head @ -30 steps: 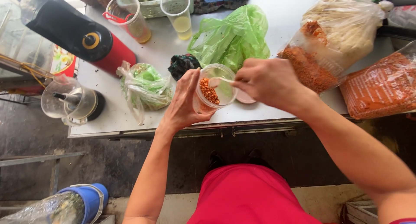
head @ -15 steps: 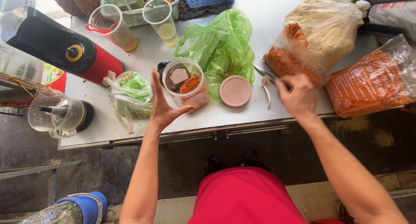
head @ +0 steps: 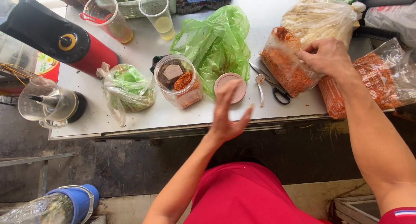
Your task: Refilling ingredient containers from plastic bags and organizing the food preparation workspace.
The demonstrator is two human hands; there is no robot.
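My left hand (head: 228, 112) hovers open with its fingers spread, blurred, over the table's front edge, just in front of a round pink lid (head: 232, 86). Left of the lid stands an uncapped clear plastic jar (head: 178, 82) holding red chilli flakes and dark blocks. My right hand (head: 326, 55) pinches the top of a clear bag of orange-red flakes (head: 286, 68) at the right. A small white spoon (head: 260, 88) and black-handled scissors (head: 277, 91) lie on the table between the lid and that bag.
On the white table (head: 143, 115): a crumpled green plastic bag (head: 216, 39), a knotted bag of greens (head: 128, 87), a black-and-red flask (head: 56, 39), two clear cups (head: 158, 13), a bag of pale strands (head: 320, 16) and another bag of red flakes (head: 383, 76). A glass jug (head: 50, 104) stands at the left edge.
My left hand let go of the jar and moved right toward the lid. My right hand put down the spoon and went up to the bag of orange-red flakes.
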